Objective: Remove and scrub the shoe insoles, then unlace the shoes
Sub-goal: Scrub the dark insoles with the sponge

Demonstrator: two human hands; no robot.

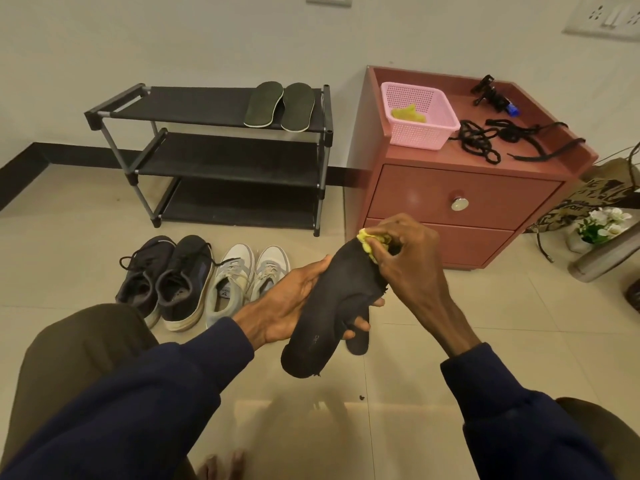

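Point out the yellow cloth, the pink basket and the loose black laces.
cloth (366,242), head view, bunched edge at the insole's tip
basket (420,136), head view, front wall
laces (475,142), head view, tangled coil

Blk 3-shelf rack (221,157), red cabinet (415,195) just beside w/ pink basket (420,133) on top; white flowers (602,223) nr edge

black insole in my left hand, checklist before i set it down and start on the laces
1. Left hand grips the black insole securely: ok.
2. Right hand pinches the yellow cloth against the insole's toe end: ok.
3. Insole clean over its whole surface: cannot tell.
4. Free space on the shoe rack top shelf, beside the green insoles: ok.
5. Black shoes unlaced: not ok, laces in.
6. White shoes unlaced: not ok, laces in.
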